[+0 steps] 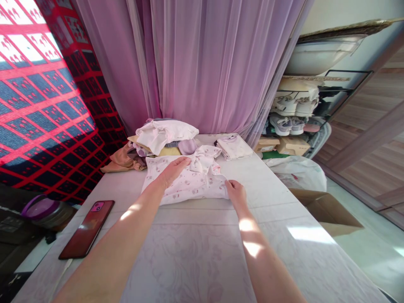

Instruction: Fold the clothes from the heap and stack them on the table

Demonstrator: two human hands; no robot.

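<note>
A white child's shirt (179, 183) with small printed figures lies on the table in front of me, part of it bunched at the upper right. My left hand (175, 170) reaches over the cloth, its fingers closed on the fabric near the bunched part. At the shirt's right edge, my right hand (236, 193) pinches the cloth between thumb and fingers. Right behind the shirt rises a loose heap of clothes (170, 131) in white, yellow, purple and brown. A neat folded stack of light clothes (235, 147) sits at the back right.
A red phone (88, 229) with a cable plugged in lies on the table (189, 248) at left. Beyond the left edge stands a purple-lidded jar (47, 210). Purple curtains (202, 63) hang behind. To the right are a shoe rack (293, 105) and an open cardboard box (328, 210).
</note>
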